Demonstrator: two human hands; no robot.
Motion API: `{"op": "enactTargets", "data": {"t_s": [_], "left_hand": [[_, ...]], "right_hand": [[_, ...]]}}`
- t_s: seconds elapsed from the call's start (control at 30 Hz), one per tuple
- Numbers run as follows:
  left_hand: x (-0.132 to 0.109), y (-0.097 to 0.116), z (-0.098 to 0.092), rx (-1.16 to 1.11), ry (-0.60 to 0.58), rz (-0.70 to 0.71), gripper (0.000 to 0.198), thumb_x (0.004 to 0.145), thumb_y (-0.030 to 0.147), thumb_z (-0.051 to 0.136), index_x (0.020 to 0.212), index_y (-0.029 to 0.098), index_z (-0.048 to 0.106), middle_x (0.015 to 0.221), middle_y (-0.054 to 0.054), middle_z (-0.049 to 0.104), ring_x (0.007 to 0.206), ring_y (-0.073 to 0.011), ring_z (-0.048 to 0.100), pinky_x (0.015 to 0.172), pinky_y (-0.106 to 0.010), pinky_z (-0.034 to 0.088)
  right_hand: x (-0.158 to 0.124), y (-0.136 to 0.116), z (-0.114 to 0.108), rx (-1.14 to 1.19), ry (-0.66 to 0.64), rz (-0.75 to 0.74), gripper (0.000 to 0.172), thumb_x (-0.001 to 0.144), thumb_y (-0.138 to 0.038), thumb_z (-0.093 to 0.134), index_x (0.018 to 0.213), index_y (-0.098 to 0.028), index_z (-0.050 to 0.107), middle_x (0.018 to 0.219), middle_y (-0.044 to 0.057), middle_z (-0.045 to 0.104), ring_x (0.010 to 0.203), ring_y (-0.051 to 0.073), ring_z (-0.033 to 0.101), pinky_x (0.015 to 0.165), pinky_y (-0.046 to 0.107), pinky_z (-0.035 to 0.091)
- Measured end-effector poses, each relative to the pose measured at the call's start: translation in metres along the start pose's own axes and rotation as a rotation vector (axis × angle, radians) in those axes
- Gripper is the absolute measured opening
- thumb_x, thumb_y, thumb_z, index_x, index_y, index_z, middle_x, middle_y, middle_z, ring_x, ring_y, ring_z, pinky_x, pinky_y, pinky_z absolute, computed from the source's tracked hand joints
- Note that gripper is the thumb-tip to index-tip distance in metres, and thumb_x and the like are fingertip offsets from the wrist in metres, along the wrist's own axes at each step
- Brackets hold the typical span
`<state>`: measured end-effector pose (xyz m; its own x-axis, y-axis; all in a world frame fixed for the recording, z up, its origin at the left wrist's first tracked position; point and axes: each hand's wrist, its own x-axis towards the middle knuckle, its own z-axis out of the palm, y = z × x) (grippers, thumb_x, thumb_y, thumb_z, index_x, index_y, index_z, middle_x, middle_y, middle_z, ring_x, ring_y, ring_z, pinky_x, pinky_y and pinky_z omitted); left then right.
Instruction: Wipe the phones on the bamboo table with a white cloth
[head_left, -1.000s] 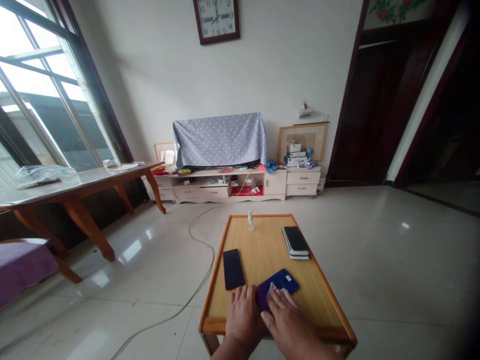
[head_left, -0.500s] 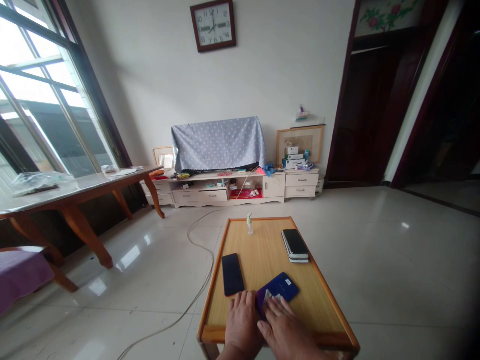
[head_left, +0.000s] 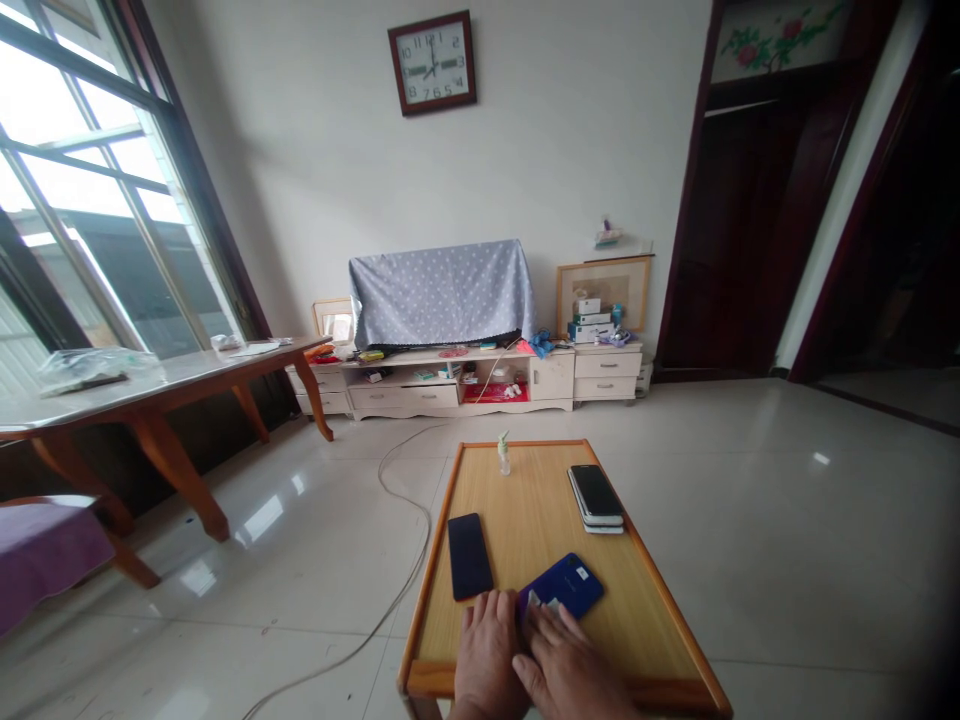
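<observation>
A blue phone (head_left: 568, 586) lies back side up and slanted near the close end of a small wooden table (head_left: 517, 500). My right hand (head_left: 566, 655) presses a white tissue (head_left: 533, 599) onto its lower left part, fingers laid over the tissue and hiding most of it. Beside that same end of the phone rests my left hand (head_left: 489, 640), its fingers stretched flat and close together; its thumb is hidden. The right thumb reaches against the left hand. Just beyond my left fingertips is a dark phone (head_left: 470, 556), lying flat.
A stack of phones (head_left: 596, 497) sits by the table's right edge. At the far end stands a small clear spray bottle (head_left: 504, 454). A cable (head_left: 390, 600) runs over the floor on the left. A low white cabinet (head_left: 405, 398) lines the wall.
My right hand has slid the tissue slightly left and nearer along the blue phone. The left hand stays beside the phone. The view has tilted up a little.
</observation>
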<state>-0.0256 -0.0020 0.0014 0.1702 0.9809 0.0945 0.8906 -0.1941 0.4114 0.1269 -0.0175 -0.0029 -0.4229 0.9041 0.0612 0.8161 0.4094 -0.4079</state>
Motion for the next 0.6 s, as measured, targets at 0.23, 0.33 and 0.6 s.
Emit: {"op": "enactTargets", "data": {"t_s": [0.23, 0.33, 0.6], "left_hand": [[-0.001, 0.008, -0.005, -0.018, 0.047, 0.008, 0.041, 0.069, 0.047, 0.063, 0.104, 0.025, 0.057, 0.107, -0.005, 0.06, 0.108, -0.0268, 0.048, 0.096, -0.036, 0.03], [0.0, 0.006, -0.004, -0.016, 0.046, 0.005, 0.036, 0.075, 0.045, 0.058, 0.105, 0.025, 0.057, 0.107, -0.004, 0.06, 0.107, -0.0257, 0.048, 0.095, -0.036, 0.03], [0.0, 0.0, 0.002, 0.019, 0.031, 0.007, 0.036, 0.079, 0.039, 0.055, 0.112, 0.026, 0.056, 0.111, -0.004, 0.061, 0.109, -0.0244, 0.048, 0.096, -0.036, 0.028]], "right_hand": [[0.017, 0.052, -0.023, -0.132, 0.177, 0.316, 0.068, 0.099, -0.057, 0.025, 0.135, -0.008, 0.056, 0.145, 0.02, 0.047, 0.139, 0.032, 0.039, 0.119, 0.054, 0.019], [0.015, 0.038, -0.012, -0.106, 0.151, 0.259, 0.069, 0.098, -0.058, 0.027, 0.138, -0.007, 0.052, 0.148, 0.019, 0.043, 0.141, 0.032, 0.036, 0.119, 0.052, 0.022], [0.015, 0.017, -0.012, -0.027, 0.068, 0.075, 0.058, 0.101, -0.051, 0.024, 0.14, -0.019, 0.052, 0.147, 0.012, 0.047, 0.14, 0.028, 0.038, 0.119, 0.051, 0.022]]}}
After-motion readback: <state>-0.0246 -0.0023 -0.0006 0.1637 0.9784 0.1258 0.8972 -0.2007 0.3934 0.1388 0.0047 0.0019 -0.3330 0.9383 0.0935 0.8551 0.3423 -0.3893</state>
